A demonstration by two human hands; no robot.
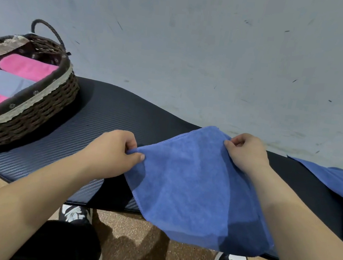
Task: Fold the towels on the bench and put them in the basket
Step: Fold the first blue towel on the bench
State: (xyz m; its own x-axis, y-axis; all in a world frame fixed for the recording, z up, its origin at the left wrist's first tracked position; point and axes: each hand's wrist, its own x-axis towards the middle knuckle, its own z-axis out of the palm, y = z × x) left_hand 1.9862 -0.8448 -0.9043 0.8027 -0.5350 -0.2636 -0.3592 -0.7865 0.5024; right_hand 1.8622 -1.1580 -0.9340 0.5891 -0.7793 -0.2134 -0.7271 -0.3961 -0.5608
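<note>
Both hands, left hand (112, 155) and right hand (247, 153), are pinching a blue towel (191, 187) over the dark ribbed bench (103, 118) beside a grey scuffed wall (197, 47).

left hand (114, 152) and right hand (247, 153) pinch blue towel (191, 187) corners over bench (103, 118); basket (41, 102) at left (folded towels inside)

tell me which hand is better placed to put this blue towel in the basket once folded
Left, probably. The left hand pinches the blue towel at the corner nearer the basket, only open bench between. The right hand pinches the far corner and would have to cross over.
</note>
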